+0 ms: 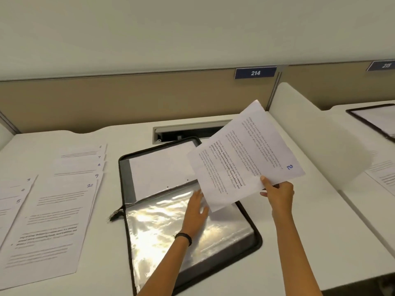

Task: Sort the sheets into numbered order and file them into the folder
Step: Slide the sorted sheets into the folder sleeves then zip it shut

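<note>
L hand (195, 210) flat, palm down, fingers straight & spread, pressing on sleeve (162, 227); black band (184, 237) on wrist. R hand (277, 195) raised, thumb on top pinching sheet (245, 154) at near edge, fingers under. Both forearms bare, reaching fwd

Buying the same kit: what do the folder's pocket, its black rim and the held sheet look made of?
Clear folder pocket: likely thin glossy plastic, wrinkled with glare. Black folder rim: matte, perhaps fabric or plastic; unclear. White printed sheet numbered 2: thin matte paper, no glare.
</note>
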